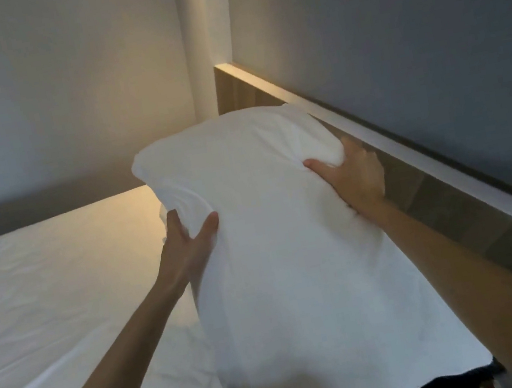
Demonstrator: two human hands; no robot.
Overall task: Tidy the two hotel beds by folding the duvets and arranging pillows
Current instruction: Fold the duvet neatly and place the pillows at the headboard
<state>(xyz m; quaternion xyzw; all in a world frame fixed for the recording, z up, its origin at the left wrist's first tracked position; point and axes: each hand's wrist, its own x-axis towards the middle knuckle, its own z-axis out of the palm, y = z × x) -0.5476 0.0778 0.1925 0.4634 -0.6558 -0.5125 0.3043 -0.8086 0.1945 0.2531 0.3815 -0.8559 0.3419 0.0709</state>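
Head view: pillow (pixel 270 225) held above the bed (pixel 45 297), near the headboard (pixel 416 190). Left hand (pixel 188 242) and right hand (pixel 351 174) grip opposite sides, fingers dug into the cover. Pillow not yet placed; no duvet or second bed in view. Judgement: much remains.

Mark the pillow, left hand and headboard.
pillow (pixel 274 231): head view, middle of its white face.
left hand (pixel 186 241): head view, back of the hand.
headboard (pixel 244 92): head view, wooden front panel, left end.
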